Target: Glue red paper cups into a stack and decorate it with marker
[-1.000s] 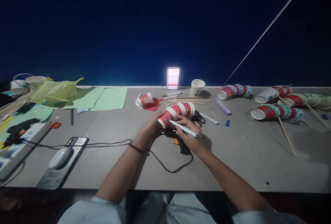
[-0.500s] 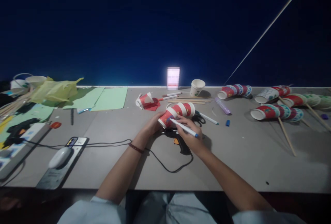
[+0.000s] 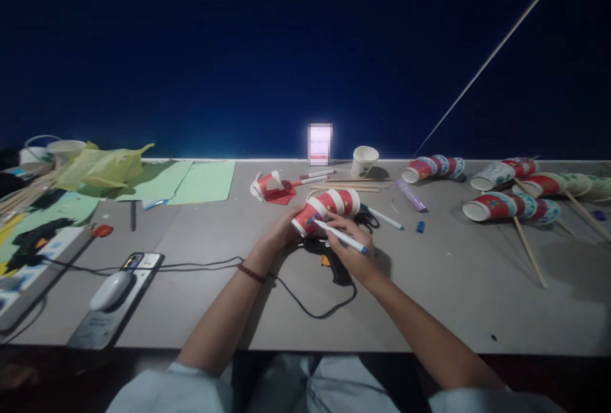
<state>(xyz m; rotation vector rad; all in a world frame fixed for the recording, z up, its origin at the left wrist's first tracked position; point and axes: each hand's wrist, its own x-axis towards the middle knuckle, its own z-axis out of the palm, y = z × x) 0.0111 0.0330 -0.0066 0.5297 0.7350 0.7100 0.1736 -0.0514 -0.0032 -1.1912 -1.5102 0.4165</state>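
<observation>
A row of red-and-white paper cups (image 3: 329, 206) nested together lies on its side at the middle of the grey table (image 3: 429, 298). My left hand (image 3: 281, 230) grips the near end of this cup stack. My right hand (image 3: 351, 251) is closed on a white marker (image 3: 340, 237) with a blue cap end, its tip touching the nearest cup. A black glue gun (image 3: 329, 260) lies on the table under my hands, its cord running left.
Scissors (image 3: 367, 219), another marker (image 3: 386, 217) and a blue cap (image 3: 420, 226) lie right of the cups. More nested cup rows on sticks (image 3: 506, 206) lie at right. A cut red cup (image 3: 270, 185), green paper (image 3: 203, 182), a phone (image 3: 138, 263) and a white mouse (image 3: 109, 290) are at left.
</observation>
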